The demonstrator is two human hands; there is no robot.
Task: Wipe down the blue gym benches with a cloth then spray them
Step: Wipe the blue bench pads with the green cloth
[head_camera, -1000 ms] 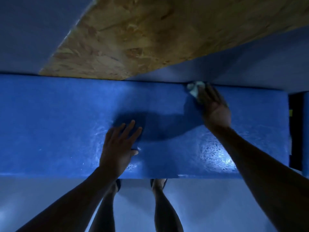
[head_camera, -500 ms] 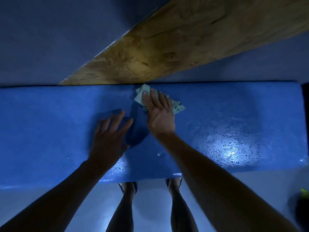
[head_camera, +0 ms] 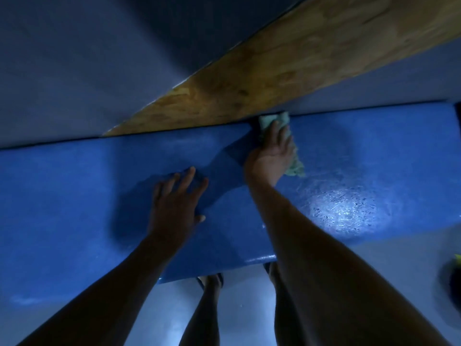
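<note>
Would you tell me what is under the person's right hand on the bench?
Under the right hand a pale green cloth lies on the blue bench, showing past the fingertips and the hand's right side. The cloth's middle and the bench beneath are covered.

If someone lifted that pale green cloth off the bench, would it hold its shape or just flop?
Probably flop: the cloth lies crumpled, bunched unevenly under the right hand. Likely light, since flat fingers alone push it. It may slide easily, as the blue bench looks glossy and wet.
</note>
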